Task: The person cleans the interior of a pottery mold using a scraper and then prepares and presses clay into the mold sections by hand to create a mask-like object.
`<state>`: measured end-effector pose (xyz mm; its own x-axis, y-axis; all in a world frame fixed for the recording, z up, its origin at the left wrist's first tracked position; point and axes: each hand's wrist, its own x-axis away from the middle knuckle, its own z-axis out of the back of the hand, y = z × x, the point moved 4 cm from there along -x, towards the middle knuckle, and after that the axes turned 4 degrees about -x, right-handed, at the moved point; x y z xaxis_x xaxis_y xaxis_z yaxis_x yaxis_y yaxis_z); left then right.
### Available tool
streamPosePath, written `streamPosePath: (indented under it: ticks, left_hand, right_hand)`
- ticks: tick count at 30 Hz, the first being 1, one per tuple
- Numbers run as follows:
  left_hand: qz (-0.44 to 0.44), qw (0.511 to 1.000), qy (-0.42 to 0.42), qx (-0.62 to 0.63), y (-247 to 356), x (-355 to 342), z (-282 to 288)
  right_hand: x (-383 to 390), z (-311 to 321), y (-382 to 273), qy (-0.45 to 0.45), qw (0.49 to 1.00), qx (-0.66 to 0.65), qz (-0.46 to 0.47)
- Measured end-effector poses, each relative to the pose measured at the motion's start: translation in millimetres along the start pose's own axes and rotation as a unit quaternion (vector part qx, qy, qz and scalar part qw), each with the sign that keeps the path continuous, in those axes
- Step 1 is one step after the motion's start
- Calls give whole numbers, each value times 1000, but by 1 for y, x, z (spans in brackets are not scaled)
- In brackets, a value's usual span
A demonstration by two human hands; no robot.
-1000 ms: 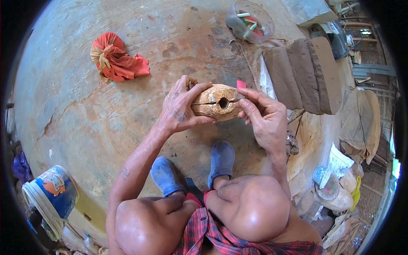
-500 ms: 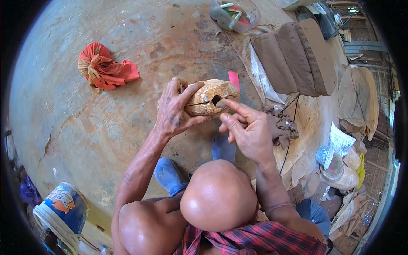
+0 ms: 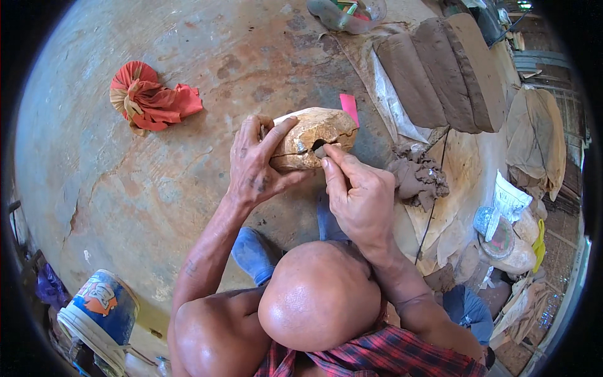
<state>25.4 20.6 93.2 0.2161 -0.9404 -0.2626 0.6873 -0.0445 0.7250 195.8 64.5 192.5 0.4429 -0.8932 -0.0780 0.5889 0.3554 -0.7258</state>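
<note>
A cream and brown block (image 3: 311, 129), like a two-part plaster mould, is held up in front of me. A crack-like seam runs across its near face, with a dark round hole in it. My left hand (image 3: 254, 160) grips its left end, fingers over the top and thumb underneath. At the hole, my right hand (image 3: 361, 198) has its index finger and thumb on a small grey-brown piece of clay (image 3: 320, 152) at the opening. The other right fingers are curled in. What lies inside the hole is hidden.
Thick slabs of brown clay (image 3: 433, 78) lie on a cloth at far right, with a clay lump (image 3: 419, 179) nearer. A red cloth bundle (image 3: 151, 97) is at left, a pink strip (image 3: 349, 108) beyond the mould. A blue-white bucket (image 3: 103, 314) stands near left.
My right hand has shifted slightly left, its thumb rising from below to meet the index finger at the hole. The mould has tilted a little; my left hand keeps its grip.
</note>
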Motion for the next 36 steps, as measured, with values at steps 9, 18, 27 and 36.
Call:
streamPosePath:
  ticks: [9,18,27,36]
  left_hand:
    - [19,1000,2,5,-5,-3,4]
    - [16,1000,11,19,-6,-3,5]
    - [10,1000,10,14,-7,-4,1]
    - [3,1000,22,20,-8,-5,3]
  right_hand:
    - [-15,-11,-10,33,996,70,38]
    - [-19,-10,-22,-108,984,95,-108]
    - [-36,-18,-24,-221,949,36,-220]
    - [-32,-19,-8,-171,967,3,-188]
